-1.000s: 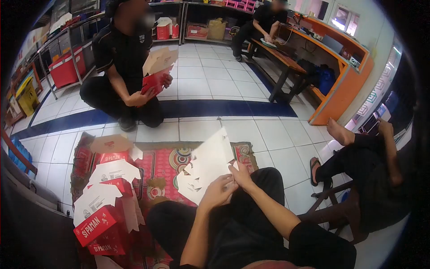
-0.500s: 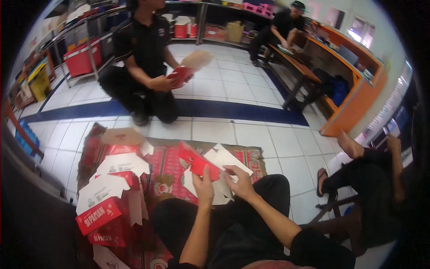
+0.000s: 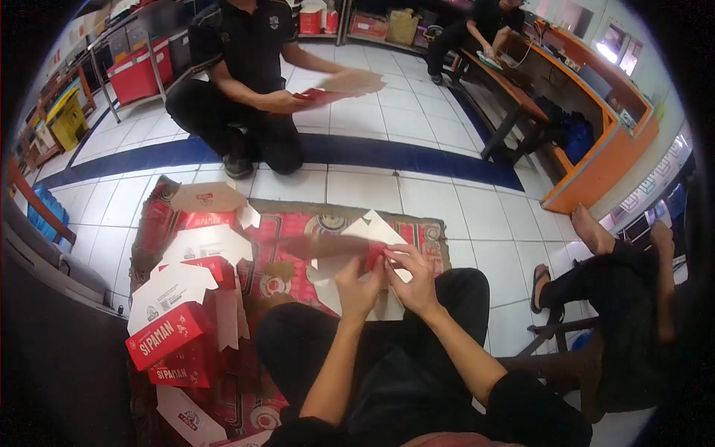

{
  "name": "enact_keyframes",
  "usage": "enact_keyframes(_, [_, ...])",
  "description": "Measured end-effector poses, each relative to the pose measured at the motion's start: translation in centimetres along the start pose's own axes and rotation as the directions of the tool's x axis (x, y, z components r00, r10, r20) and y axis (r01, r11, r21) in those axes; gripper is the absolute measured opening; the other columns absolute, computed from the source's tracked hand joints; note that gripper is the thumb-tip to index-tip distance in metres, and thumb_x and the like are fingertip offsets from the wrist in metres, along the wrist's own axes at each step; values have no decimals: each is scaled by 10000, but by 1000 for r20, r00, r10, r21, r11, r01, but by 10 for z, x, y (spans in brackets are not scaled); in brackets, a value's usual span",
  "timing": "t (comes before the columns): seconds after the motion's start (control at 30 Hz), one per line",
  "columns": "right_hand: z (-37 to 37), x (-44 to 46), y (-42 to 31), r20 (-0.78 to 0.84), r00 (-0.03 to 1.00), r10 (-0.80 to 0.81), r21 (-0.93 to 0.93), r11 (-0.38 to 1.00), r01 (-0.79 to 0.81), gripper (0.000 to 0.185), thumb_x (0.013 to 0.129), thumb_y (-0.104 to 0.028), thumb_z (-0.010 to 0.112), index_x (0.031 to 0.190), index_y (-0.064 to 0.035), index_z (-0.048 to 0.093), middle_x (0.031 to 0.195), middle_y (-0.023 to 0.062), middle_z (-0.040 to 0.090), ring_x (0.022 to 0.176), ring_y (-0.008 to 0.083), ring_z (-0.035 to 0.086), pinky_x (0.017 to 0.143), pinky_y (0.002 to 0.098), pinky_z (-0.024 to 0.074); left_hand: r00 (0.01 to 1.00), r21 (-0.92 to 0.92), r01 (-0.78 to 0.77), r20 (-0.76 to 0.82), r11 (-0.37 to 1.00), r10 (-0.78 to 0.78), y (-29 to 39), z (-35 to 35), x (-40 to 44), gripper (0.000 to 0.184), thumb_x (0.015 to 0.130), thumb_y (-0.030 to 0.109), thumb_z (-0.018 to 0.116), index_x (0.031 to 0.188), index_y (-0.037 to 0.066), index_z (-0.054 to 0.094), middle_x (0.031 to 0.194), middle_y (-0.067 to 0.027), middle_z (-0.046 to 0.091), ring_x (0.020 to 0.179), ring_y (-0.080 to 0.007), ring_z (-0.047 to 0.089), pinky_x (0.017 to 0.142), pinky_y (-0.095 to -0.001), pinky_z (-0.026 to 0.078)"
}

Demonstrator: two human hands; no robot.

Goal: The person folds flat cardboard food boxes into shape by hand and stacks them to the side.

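Observation:
Both my hands hold a partly folded red and white cardboard box (image 3: 372, 226) above my lap. My left hand (image 3: 357, 289) has its fingers closed on the near left side of the red panel. On the right side my right hand (image 3: 414, 281) pinches the red edge, thumb and fingers close to the left hand's fingertips. A brownish panel of the box sticks out to the left, smeared by motion. White cardboard spreads behind and below the hands. Left of my knee stand several folded red boxes (image 3: 170, 339) with white lids raised, lettered "SI PAMAN".
A patterned red mat (image 3: 287, 261) lies on white floor tiles under the boxes. Facing me, a kneeling person (image 3: 249, 82) holds another piece of cardboard. Another person sits by a bench (image 3: 514, 97) at the back right. A seated person's legs (image 3: 581, 276) are close on my right.
My hands have come closer together on the box, and its panel has swung to the left. The kneeling person's cardboard has tilted flatter. The view has shifted slightly.

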State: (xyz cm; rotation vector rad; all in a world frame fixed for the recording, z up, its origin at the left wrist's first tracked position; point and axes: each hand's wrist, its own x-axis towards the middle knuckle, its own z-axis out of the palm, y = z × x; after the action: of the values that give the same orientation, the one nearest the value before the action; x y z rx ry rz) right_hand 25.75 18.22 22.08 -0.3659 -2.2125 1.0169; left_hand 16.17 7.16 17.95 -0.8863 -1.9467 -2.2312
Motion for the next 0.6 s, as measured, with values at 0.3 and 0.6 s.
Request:
enact_keyframes(0.3, [-16, -1, 6, 128, 974, 187, 318, 922, -219, 309, 994, -81, 788, 1285, 19, 763, 1384, 151, 739, 1230, 204, 733, 1063, 362, 588, 972, -449, 236, 106, 862, -211, -7, -2, 4, 281, 1035, 26, 729, 1303, -53, 698, 1182, -112, 784, 1042, -165, 758, 911, -319, 602])
enact_keyframes(0.6, [-48, 1, 5, 285, 952, -109, -112, 983, 146, 259, 998, -187, 760, 1213, -56, 822, 1333, 170, 733, 1126, 333, 741, 959, 405, 588, 953, -375, 264, 245, 889, -180, 1, -5, 5, 267, 1066, -28, 654, 1332, -32, 656, 1205, -96, 741, 1076, -165, 721, 919, -301, 579])
